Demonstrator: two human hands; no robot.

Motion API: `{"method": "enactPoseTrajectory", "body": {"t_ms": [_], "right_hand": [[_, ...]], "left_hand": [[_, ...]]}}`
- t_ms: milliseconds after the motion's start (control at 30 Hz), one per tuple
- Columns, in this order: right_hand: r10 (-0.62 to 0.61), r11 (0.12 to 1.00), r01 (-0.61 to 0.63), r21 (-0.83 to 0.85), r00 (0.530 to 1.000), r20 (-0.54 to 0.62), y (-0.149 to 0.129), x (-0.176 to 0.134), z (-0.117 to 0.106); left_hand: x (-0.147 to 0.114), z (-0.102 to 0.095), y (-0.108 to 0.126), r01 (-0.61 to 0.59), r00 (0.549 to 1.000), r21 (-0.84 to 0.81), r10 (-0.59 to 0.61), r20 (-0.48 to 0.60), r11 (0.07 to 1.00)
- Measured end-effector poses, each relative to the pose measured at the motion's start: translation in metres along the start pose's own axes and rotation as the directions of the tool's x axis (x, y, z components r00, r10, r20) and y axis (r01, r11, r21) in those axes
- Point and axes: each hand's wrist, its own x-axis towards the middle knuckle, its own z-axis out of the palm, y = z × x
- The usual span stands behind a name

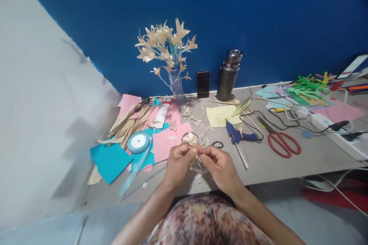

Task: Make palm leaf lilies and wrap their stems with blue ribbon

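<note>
A small cream flower [190,138], with petals like dried husk, sticks up from the pinched fingertips of my left hand [179,160]. My right hand [220,166] is closed too, its thumb and forefinger pinching close beside the flower's base. What lies between those right fingertips is too small and hidden to make out. Behind and below my fingers, husk scraps [197,164] litter the table. Partly hidden by the hands are the dark handles of a small pair of scissors [217,144]. To the right lies a blue glue gun [235,133].
A clear vase [177,86] of similar flowers [163,40] stands against the wall, beside a phone [203,84] and a flask [229,76]. Ribbon [139,142], blue paper [110,160] and husk strips [133,118] lie left. Red-handled scissors [283,143], cords and a power strip [339,136] occupy the right.
</note>
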Motion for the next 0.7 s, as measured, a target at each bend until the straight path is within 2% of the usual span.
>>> {"method": "enactPoseTrajectory", "body": {"t_ms": [133, 233, 300, 500, 700], "right_hand": [[-0.105, 0.992, 0.107, -0.067, 0.994, 0.044, 0.003, 0.003, -0.005], [-0.187, 0.969, 0.19, -0.156, 0.982, 0.032, 0.004, 0.004, -0.009], [-0.249, 0.946, 0.243, -0.215, 0.968, 0.0, 0.006, 0.005, -0.01], [-0.379, 0.886, 0.357, -0.297, 0.925, -0.021, 0.01, 0.004, -0.007], [-0.547, 0.787, 0.514, -0.341, 0.837, -0.001, 0.008, -0.001, -0.004]], "left_hand": [[-0.001, 0.001, 0.013, -0.093, 0.992, 0.149, 0.105, -0.075, 0.984], [-0.005, 0.005, 0.017, -0.155, 0.985, 0.174, 0.166, -0.048, 0.973], [-0.008, 0.007, 0.016, -0.147, 0.986, 0.177, 0.159, -0.056, 0.973], [-0.015, 0.011, 0.013, -0.047, 0.979, 0.201, 0.086, -0.187, 0.978], [-0.013, 0.004, 0.019, -0.05, 0.993, 0.089, 0.059, -0.099, 0.995]]}}
